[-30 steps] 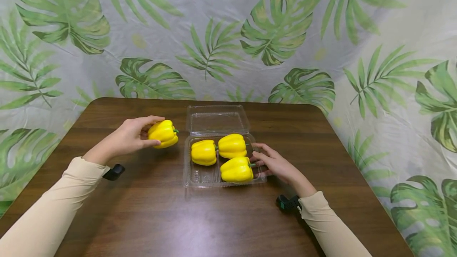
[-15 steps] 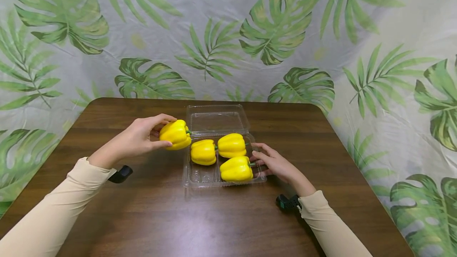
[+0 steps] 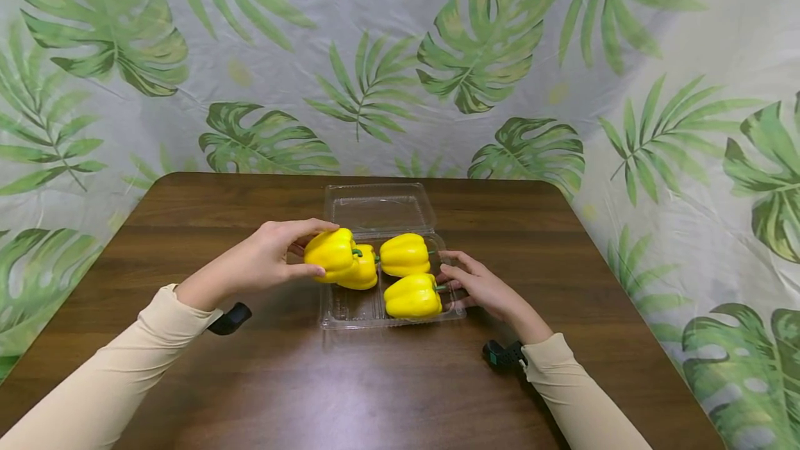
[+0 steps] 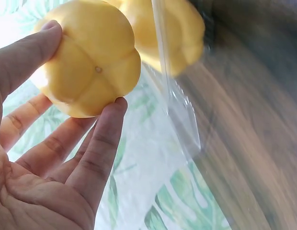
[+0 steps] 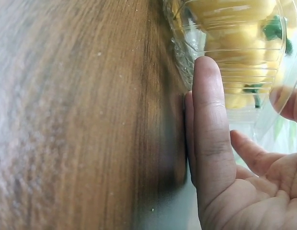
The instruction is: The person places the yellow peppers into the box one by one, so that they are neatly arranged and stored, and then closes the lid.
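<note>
My left hand (image 3: 271, 255) holds a yellow bell pepper (image 3: 328, 255) by its bottom end, thumb and fingertips spread round it, the green stem pointing right. This pepper is over the left part of an open clear plastic clamshell container (image 3: 350, 321) and partly hides a second yellow pepper (image 3: 367, 276) inside. Two more yellow peppers, a rear one (image 3: 404, 254) and a front one (image 3: 412, 297), lie on the container's right side. Beside the right wall rests my right hand (image 3: 478, 288), fingers fairly straight against it. In the right wrist view, its little finger (image 5: 211, 120) lies along the tabletop.
The container's clear lid (image 3: 379, 207) is folded back flat behind it. Underneath is a dark brown wooden table (image 3: 300, 380). A leaf-patterned cloth (image 3: 387, 75) hangs behind. Dark wrist cameras, left (image 3: 230, 319) and right (image 3: 503, 355), hang below the cuffs.
My left hand has carried its pepper rightward, from the bare table at the container's left to above the container's left part. The right hand and container have stayed in place.
</note>
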A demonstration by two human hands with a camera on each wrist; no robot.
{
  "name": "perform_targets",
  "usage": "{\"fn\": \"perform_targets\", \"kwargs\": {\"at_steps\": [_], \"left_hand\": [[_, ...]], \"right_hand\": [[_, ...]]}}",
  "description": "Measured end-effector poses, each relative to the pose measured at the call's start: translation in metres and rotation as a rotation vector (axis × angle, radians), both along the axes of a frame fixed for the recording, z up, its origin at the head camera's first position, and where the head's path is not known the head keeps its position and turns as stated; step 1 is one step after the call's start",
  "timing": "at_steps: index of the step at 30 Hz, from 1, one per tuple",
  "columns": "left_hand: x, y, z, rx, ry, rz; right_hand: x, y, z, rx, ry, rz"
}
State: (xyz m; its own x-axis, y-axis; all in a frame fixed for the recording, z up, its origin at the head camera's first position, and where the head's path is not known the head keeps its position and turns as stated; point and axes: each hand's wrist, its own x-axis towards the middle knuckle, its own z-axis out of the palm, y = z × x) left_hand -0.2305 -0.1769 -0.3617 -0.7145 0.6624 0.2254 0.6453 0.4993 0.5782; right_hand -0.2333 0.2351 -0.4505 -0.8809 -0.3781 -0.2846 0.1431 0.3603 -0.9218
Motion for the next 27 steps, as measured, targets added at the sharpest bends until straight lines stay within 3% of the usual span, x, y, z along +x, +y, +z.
{"fn": "perform_targets", "kwargs": {"at_steps": [8,16,23,27], "left_hand": [[0.010,0.017,-0.007,-0.005,-0.021,-0.074],[0.013,0.028,-0.013,-0.050,-0.038,-0.094],[0.012,0.032,-0.020,-0.083,-0.095,-0.105],[0.012,0.033,-0.024,-0.122,-0.082,-0.113]], "right_hand": [[0.000,0.000,0.000,0.004,0.007,0.000],[0.000,0.000,-0.001,-0.010,0.000,0.002],[-0.001,0.001,-0.001,-0.016,0.001,0.005],[-0.001,0.001,-0.002,-0.017,0.000,0.004]]}}
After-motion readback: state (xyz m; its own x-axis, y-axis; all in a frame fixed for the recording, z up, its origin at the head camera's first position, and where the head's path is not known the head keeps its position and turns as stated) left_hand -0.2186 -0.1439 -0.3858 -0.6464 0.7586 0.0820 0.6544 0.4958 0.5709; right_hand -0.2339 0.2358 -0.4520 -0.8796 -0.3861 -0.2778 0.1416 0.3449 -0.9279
